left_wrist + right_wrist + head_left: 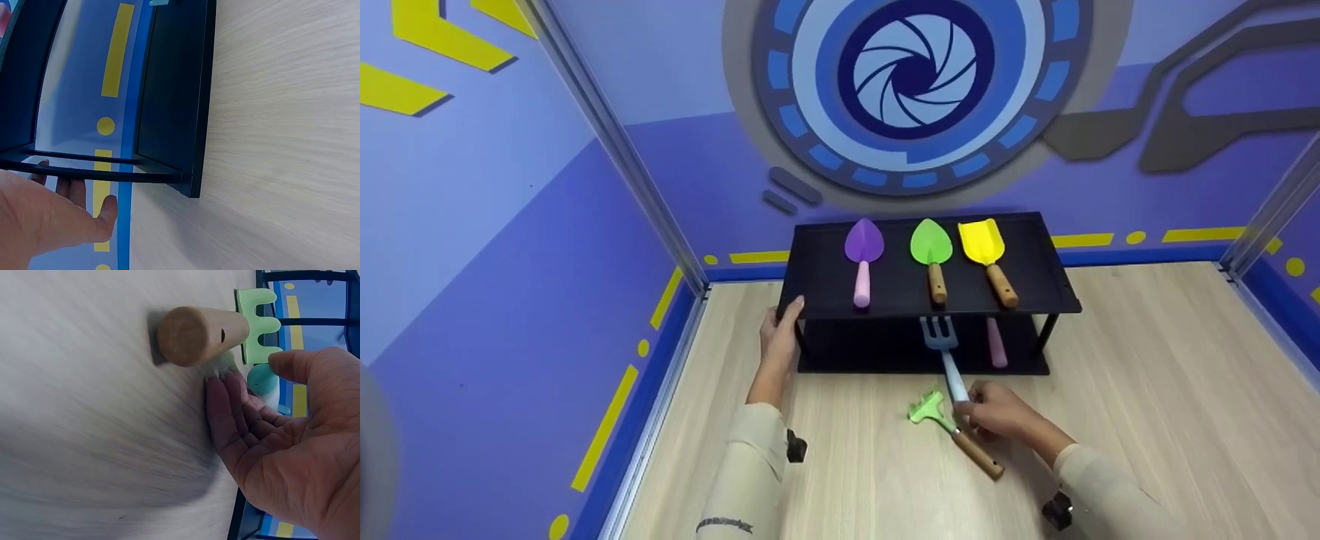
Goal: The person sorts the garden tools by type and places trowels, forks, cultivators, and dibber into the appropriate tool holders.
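A black two-tier rack (pixel 829 289) stands against the back wall. My left hand (pixel 778 339) holds its left end, thumb at the front corner of the upper tier; in the left wrist view some fingers pass behind the side posts (pixel 95 173). My right hand (pixel 997 409) pinches the handle end of a light blue hand fork (pixel 951 367), whose tines point at the lower tier's opening. Beside that hand, a green hand rake (pixel 976 454) with a wooden handle lies on the table. The right wrist view shows the fork's rounded handle end (pixel 260 378) by the thumb.
On the upper tier lie a purple trowel (pixel 864 244), a green trowel (pixel 931 244) and a yellow shovel (pixel 982 241). A pink handle (pixel 997 343) sticks out of the lower tier at right. Printed wall panels (pixel 682 172) enclose the wooden table (pixel 1170 390).
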A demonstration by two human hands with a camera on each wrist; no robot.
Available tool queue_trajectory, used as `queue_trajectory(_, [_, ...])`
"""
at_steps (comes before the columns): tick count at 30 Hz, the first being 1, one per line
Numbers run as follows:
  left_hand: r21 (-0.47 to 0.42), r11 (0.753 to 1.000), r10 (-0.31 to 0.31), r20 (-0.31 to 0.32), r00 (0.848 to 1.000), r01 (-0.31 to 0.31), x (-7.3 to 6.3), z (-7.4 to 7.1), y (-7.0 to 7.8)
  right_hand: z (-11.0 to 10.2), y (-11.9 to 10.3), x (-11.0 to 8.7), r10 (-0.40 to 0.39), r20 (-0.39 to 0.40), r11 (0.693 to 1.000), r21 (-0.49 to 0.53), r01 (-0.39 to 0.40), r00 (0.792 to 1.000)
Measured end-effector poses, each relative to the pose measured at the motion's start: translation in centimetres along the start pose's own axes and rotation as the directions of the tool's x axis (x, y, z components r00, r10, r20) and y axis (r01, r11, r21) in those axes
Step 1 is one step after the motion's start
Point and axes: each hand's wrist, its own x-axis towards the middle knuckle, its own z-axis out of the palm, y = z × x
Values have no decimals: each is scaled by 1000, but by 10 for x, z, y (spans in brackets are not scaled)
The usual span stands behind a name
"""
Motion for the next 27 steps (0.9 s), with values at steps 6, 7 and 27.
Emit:
queue_trajectory(6, [-26,1000,5,-8,1000,-5,1,1,2,1,0,1,16,-13,1000,19,-16,1000])
queue_trajectory(7, [-32,999,6,-12,1000,-7,1,1,1,1,0,1,21,-15,1000,21,-21,1000])
queue_trajectory(27, [-23,1000,1,-37,999,-2,0,3,1,0,5,5,28,-26,999,21,-28,999])
